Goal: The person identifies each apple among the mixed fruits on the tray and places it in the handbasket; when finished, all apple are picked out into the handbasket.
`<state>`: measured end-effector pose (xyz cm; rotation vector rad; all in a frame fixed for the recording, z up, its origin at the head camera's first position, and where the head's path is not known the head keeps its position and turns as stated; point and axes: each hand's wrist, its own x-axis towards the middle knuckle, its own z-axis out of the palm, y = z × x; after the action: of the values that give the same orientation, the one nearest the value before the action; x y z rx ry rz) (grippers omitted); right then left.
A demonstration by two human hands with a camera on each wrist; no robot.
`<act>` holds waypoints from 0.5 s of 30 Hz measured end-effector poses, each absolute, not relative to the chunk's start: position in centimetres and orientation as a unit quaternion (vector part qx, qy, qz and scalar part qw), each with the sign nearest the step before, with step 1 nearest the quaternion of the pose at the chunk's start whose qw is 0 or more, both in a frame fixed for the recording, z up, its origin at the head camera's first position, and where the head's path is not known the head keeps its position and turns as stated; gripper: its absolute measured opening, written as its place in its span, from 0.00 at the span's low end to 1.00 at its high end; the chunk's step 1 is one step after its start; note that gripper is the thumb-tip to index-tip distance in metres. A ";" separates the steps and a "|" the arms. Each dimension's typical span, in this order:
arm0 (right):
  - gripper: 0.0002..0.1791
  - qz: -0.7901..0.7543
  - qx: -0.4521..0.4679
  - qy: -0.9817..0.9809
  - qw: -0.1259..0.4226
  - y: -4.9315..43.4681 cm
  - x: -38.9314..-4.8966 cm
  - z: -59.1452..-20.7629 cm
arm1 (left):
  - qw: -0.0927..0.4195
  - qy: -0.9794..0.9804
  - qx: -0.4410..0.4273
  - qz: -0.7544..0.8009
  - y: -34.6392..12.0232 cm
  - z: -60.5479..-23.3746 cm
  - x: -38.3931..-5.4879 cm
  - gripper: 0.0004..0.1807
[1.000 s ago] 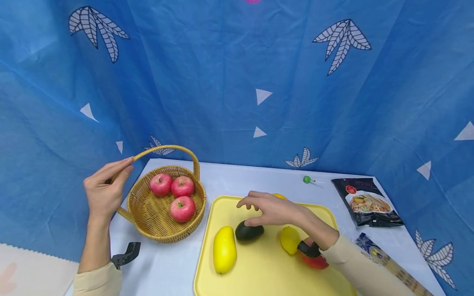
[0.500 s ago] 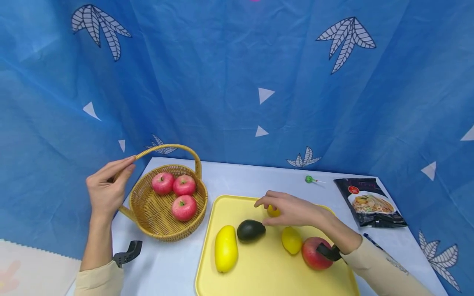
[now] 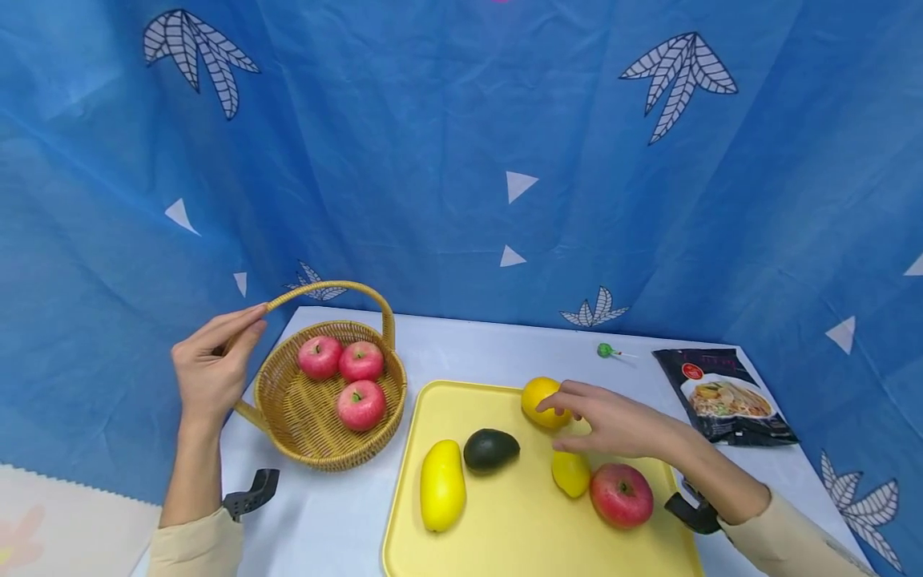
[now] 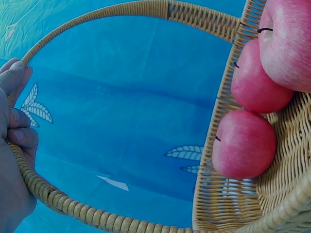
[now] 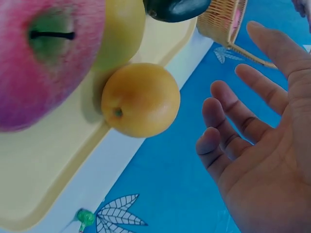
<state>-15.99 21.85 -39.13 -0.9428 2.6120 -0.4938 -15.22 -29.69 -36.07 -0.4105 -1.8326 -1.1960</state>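
My left hand (image 3: 212,365) grips the arched handle (image 3: 346,286) of a wicker basket (image 3: 306,421), which stands on the white table at the left. Inside lie three red apples (image 3: 362,405). My right hand (image 3: 616,421) hovers over the far right part of a yellow tray (image 3: 505,529), fingers spread and bent a little, holding nothing. Nearest to it are an orange (image 3: 537,397) and a lemon (image 3: 571,475); in the right wrist view a gap separates the fingers from the orange (image 5: 141,99). The tray also bears an avocado (image 3: 492,450), a yellow mango (image 3: 442,486) and a large red apple (image 3: 622,495).
Behind the tray lies a green lollipop (image 3: 604,350). A black noodle packet (image 3: 728,393) is at the table's right side. A blue patterned cloth (image 3: 447,160) hangs behind the table and along both sides.
My right hand has moved right, away from above the avocado, uncovering the orange and the red apple on the tray. My left hand keeps its grip on the basket handle.
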 end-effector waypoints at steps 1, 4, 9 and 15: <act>0.30 -0.171 -0.328 0.915 0.159 22.2 -15.8 -39.1 | 0.441 -0.739 -0.166 -0.481 -29.7 -36.1 -15.2 0.12; 0.28 -0.171 -0.324 0.917 0.156 23.1 -15.3 -39.2 | 0.437 -0.742 -0.165 -0.481 -29.6 -36.1 -15.3 0.12; 0.25 -0.175 -0.309 0.921 0.160 24.7 -15.0 -39.6 | 0.435 -0.743 -0.161 -0.482 -29.7 -36.2 -15.3 0.12; 0.25 -0.174 -0.262 0.929 0.194 26.1 -14.7 -40.1 | 0.435 -0.743 -0.160 -0.482 -29.9 -36.3 -15.4 0.13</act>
<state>-14.70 26.07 -40.09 -0.7360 2.6060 -0.4889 -15.44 -29.89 -36.34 -0.3988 -1.8500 -1.1994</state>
